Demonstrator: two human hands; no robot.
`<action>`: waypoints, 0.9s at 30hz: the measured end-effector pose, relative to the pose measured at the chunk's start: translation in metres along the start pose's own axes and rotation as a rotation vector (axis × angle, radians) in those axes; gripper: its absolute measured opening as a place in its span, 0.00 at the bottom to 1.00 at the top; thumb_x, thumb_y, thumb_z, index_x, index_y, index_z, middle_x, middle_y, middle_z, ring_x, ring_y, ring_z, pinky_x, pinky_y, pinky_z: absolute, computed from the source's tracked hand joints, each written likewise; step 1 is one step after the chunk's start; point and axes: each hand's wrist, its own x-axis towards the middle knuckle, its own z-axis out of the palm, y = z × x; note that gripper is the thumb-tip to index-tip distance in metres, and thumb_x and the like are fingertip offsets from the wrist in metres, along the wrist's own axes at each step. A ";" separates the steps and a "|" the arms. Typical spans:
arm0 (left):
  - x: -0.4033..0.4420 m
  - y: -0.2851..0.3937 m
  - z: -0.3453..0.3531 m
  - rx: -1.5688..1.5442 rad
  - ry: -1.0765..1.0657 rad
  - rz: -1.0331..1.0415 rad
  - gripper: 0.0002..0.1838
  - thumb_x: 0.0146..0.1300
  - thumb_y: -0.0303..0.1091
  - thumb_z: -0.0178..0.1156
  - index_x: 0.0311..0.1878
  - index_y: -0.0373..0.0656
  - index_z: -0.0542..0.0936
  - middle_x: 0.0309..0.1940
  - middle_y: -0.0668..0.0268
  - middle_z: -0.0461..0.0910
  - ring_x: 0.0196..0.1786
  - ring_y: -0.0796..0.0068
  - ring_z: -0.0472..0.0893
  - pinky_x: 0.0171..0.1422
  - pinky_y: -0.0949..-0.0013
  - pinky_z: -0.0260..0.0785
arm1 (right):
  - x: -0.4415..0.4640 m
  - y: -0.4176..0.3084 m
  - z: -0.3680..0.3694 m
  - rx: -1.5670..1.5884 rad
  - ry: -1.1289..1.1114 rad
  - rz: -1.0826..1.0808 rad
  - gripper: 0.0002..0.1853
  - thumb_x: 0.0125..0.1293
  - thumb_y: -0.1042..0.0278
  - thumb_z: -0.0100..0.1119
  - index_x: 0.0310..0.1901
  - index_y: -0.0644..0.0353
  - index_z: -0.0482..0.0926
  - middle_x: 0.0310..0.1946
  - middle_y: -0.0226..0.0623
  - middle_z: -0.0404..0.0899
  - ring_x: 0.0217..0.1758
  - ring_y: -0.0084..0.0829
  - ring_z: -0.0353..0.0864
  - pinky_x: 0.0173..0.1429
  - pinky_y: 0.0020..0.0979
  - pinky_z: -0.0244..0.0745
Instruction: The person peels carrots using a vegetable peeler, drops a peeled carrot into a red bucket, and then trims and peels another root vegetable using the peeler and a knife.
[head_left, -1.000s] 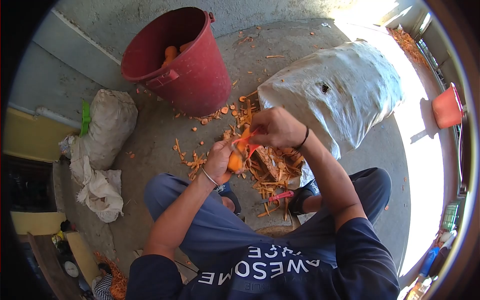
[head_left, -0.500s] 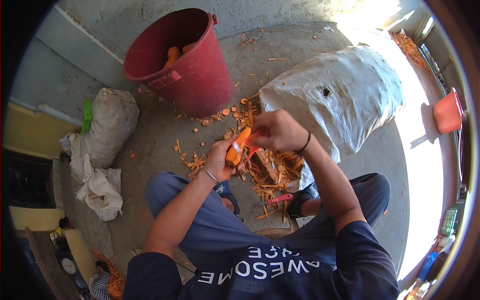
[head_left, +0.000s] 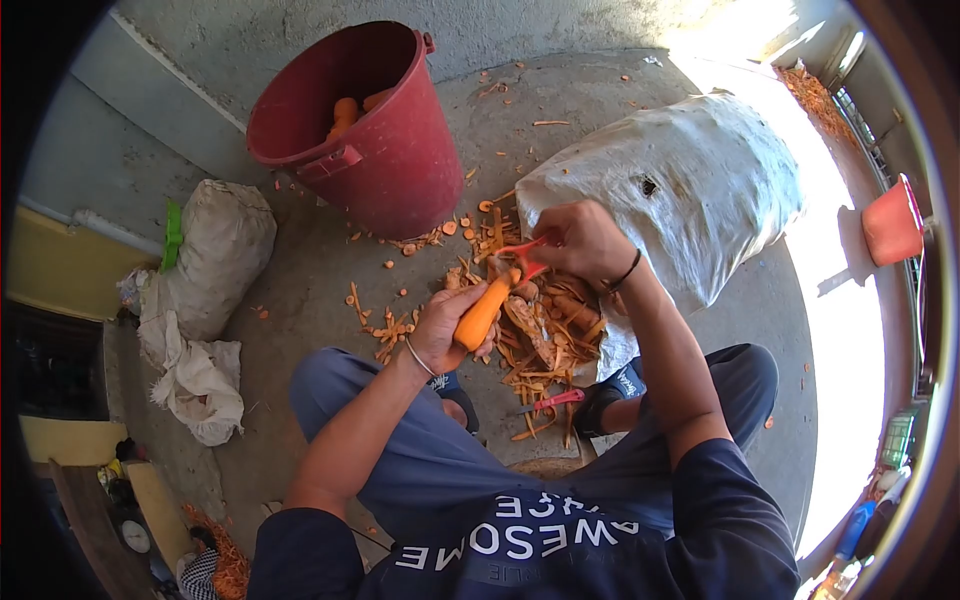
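Note:
My left hand (head_left: 446, 324) is closed round a peeled orange carrot (head_left: 482, 312), which points up and to the right. A red peeler (head_left: 528, 258) is gripped in my right hand (head_left: 582, 240), its head at the carrot's upper tip. Below both hands a heap of carrot peelings (head_left: 540, 345) lies on the floor, with some unpeeled carrots among it. A knife with a pink-red handle (head_left: 560, 399) rests on the near side of the heap, by my foot.
A large red bin (head_left: 400, 150) with carrots inside stands at the upper left. A big white sack (head_left: 690, 180) lies right of the heap. Another sack (head_left: 225, 250) is at the left. A red bucket (head_left: 893, 222) stands far right, and a wall (head_left: 560, 25) runs behind.
My right hand and the peeler have moved up and to the right, to the carrot's far tip. The carrot has turned in my left hand and shows more of its length.

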 end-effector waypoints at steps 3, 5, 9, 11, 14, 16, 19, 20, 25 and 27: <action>0.003 0.002 -0.020 0.052 -0.081 -0.077 0.21 0.85 0.45 0.53 0.58 0.33 0.79 0.33 0.59 0.80 0.24 0.70 0.79 0.24 0.66 0.70 | -0.002 0.024 -0.018 -0.208 0.089 0.234 0.17 0.63 0.56 0.77 0.38 0.64 0.89 0.30 0.43 0.89 0.33 0.38 0.90 0.41 0.38 0.83; 0.005 0.006 -0.027 -0.055 -0.139 -0.119 0.19 0.85 0.46 0.55 0.57 0.35 0.78 0.35 0.56 0.84 0.23 0.68 0.82 0.24 0.64 0.75 | -0.002 0.044 -0.018 -0.234 0.101 0.269 0.17 0.63 0.55 0.77 0.38 0.64 0.89 0.30 0.44 0.89 0.33 0.39 0.90 0.41 0.38 0.83; 0.004 0.015 -0.010 -0.056 -0.004 -0.013 0.19 0.85 0.46 0.53 0.58 0.37 0.79 0.34 0.56 0.84 0.28 0.68 0.84 0.28 0.62 0.78 | -0.014 0.120 0.030 -0.236 -0.121 0.392 0.18 0.64 0.52 0.73 0.41 0.61 0.91 0.35 0.45 0.91 0.38 0.43 0.91 0.46 0.43 0.83; 0.006 0.014 -0.013 -0.008 -0.009 -0.013 0.19 0.85 0.45 0.53 0.59 0.37 0.79 0.35 0.56 0.85 0.28 0.69 0.85 0.29 0.61 0.78 | -0.041 0.158 0.080 -0.272 -0.381 0.420 0.17 0.66 0.53 0.69 0.44 0.59 0.91 0.38 0.46 0.91 0.42 0.46 0.90 0.50 0.45 0.83; 0.011 0.009 -0.020 0.068 0.021 0.018 0.18 0.84 0.43 0.53 0.60 0.38 0.79 0.37 0.57 0.86 0.29 0.70 0.85 0.29 0.63 0.78 | -0.092 0.214 0.171 -0.153 -0.374 0.414 0.16 0.66 0.54 0.67 0.45 0.57 0.91 0.40 0.48 0.91 0.44 0.48 0.90 0.52 0.46 0.83; 0.009 0.008 -0.023 0.137 0.032 0.003 0.17 0.83 0.42 0.56 0.59 0.38 0.80 0.36 0.58 0.86 0.29 0.70 0.85 0.28 0.64 0.78 | -0.116 0.214 0.200 0.000 -0.262 0.385 0.16 0.66 0.55 0.66 0.46 0.56 0.91 0.41 0.49 0.91 0.45 0.50 0.90 0.52 0.48 0.83; 0.011 0.004 -0.026 0.190 0.090 0.080 0.16 0.81 0.42 0.58 0.57 0.38 0.80 0.36 0.58 0.86 0.29 0.71 0.85 0.29 0.66 0.79 | -0.153 0.232 0.231 -0.376 0.023 0.432 0.16 0.66 0.61 0.62 0.51 0.55 0.89 0.40 0.53 0.90 0.48 0.54 0.91 0.55 0.49 0.84; 0.014 0.002 -0.028 0.190 0.088 0.079 0.16 0.81 0.42 0.58 0.57 0.38 0.80 0.36 0.58 0.86 0.29 0.71 0.85 0.29 0.66 0.79 | -0.166 0.233 0.234 -0.440 -0.245 0.361 0.15 0.67 0.61 0.61 0.51 0.57 0.86 0.41 0.54 0.90 0.49 0.54 0.91 0.54 0.51 0.85; 0.015 0.005 -0.022 0.072 0.079 0.133 0.15 0.81 0.39 0.57 0.58 0.38 0.80 0.37 0.57 0.86 0.31 0.69 0.86 0.35 0.67 0.82 | -0.221 0.204 0.300 -0.528 -0.981 0.338 0.17 0.71 0.58 0.60 0.54 0.53 0.91 0.52 0.42 0.92 0.57 0.45 0.92 0.58 0.49 0.86; 0.013 0.004 -0.022 -0.021 0.022 0.100 0.15 0.81 0.39 0.58 0.59 0.37 0.80 0.38 0.57 0.87 0.33 0.69 0.87 0.37 0.68 0.83 | -0.226 0.182 0.312 -0.544 -1.021 0.321 0.17 0.72 0.56 0.60 0.55 0.51 0.90 0.53 0.41 0.91 0.58 0.44 0.91 0.59 0.49 0.85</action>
